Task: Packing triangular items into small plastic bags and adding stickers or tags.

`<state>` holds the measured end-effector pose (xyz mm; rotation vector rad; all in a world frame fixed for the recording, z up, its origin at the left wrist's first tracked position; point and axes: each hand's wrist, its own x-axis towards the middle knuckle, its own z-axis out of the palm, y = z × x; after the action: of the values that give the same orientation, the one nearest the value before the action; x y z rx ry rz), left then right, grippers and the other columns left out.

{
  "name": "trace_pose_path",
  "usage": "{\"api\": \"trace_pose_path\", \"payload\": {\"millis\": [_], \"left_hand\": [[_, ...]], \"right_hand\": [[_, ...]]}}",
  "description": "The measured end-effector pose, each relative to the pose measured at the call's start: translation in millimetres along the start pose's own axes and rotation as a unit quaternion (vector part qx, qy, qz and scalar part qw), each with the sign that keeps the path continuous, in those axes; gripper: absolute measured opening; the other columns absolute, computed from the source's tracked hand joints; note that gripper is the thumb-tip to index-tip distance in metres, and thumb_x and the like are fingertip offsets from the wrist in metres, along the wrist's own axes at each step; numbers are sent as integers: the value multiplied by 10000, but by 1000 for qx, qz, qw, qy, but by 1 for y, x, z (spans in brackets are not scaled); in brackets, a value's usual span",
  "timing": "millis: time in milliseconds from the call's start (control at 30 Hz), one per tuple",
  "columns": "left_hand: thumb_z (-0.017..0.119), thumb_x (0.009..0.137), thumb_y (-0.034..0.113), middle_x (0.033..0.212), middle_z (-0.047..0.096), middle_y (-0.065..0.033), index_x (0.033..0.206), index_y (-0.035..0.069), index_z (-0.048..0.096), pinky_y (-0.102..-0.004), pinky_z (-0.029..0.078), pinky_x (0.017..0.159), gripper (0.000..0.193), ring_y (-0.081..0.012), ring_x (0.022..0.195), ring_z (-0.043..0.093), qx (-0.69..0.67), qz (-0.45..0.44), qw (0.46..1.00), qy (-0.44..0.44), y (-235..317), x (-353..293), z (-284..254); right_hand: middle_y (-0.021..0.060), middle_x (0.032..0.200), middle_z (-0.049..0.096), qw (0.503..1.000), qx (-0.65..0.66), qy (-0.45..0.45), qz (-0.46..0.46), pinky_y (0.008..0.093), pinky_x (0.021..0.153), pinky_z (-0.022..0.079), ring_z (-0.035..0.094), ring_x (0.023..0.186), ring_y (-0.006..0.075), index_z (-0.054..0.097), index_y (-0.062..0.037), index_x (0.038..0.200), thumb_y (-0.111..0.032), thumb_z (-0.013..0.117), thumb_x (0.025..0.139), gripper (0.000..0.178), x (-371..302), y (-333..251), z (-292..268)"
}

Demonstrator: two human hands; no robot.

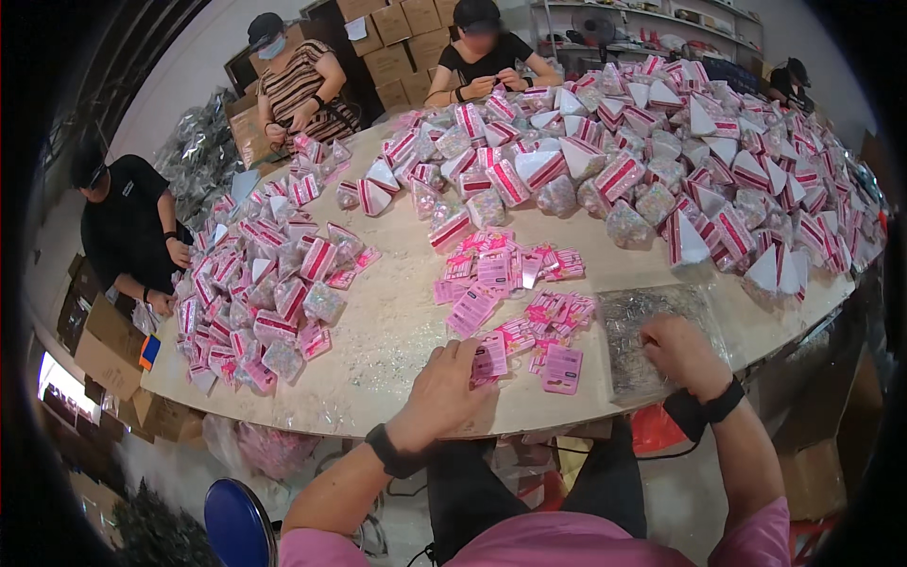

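My left hand is at the near edge of a spread of pink printed cards. Its fingers are closed on the edge of one pink card. Another pink card lies flat to the right of it. My right hand is over a shallow clear tray or bag full of thin, shiny, wire-like pieces. Its fingers curl down with the tips together; whatever is between them is too small or hidden to make out.
A large heap of clear packs with pink-and-white headers covers the table's far right. A smaller heap lies left, where a co-worker in black stands. Two more people work across the table. A blue stool stands lower left.
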<state>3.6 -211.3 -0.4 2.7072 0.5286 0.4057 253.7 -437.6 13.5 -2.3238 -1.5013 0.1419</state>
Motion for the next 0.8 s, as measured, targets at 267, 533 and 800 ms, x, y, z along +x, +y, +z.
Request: {"api": "trace_pose_path", "payload": {"millis": [267,533,800], "left_hand": [[701,727,210,901,586,-154,1163,-27,486,-348,463,702,541,-261,791,577,-59,-83,995,21,5,7,-17],[646,795,183,918,604,-71,1166,0,454,-255,460,556,456,-128,778,580,-423,-246,870,-63,-14,15,-41],[560,902,261,859,614,-69,1133,20,483,-226,450,489,343,-127,645,589,-628,-228,742,-56,-16,11,-49]], "right_hand": [[205,814,573,978,107,163,-75,439,729,445,559,821,372,588,3,989,-37,577,755,238,5,13,-5],[149,724,565,968,209,105,95,376,648,444,553,680,290,538,33,1065,-21,617,725,353,2,-6,-23],[-12,669,534,881,438,114,142,211,432,390,481,509,50,602,4,836,-30,610,783,64,1,7,-20]]}}
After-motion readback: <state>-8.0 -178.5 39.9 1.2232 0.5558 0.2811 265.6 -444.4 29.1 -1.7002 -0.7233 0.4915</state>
